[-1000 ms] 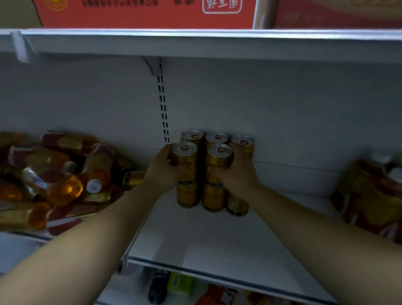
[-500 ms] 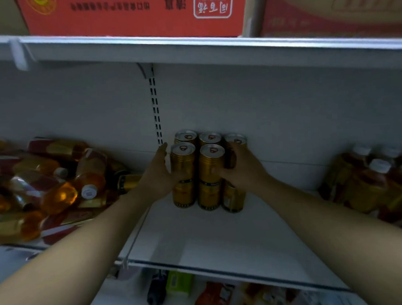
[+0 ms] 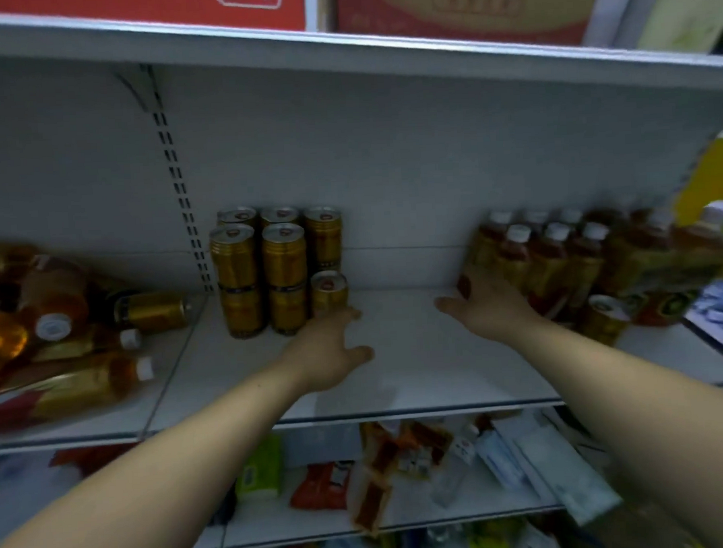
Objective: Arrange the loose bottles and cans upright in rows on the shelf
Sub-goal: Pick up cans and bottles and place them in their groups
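Gold cans (image 3: 285, 273) stand stacked two high in rows against the back wall of the white shelf (image 3: 407, 380). One single can (image 3: 328, 291) stands at the stack's front right. My left hand (image 3: 326, 355) hovers just in front of that can, fingers apart, holding nothing. My right hand (image 3: 489, 305) reaches right, fingers spread, touching the side of the upright tea bottles (image 3: 547, 260). A gold can (image 3: 152, 312) lies on its side at the left beside a pile of tipped bottles (image 3: 48, 332).
Another can (image 3: 603, 317) stands in front of the bottles at the right. Red cartons (image 3: 459, 9) sit on the upper shelf. The lower shelf holds packets and tubes (image 3: 403, 468). A slotted upright (image 3: 174, 179) runs up the back wall.
Both hands have let go of the stacked cans and pulled back. My right hand swung right to the upright bottles; the view shifted right.
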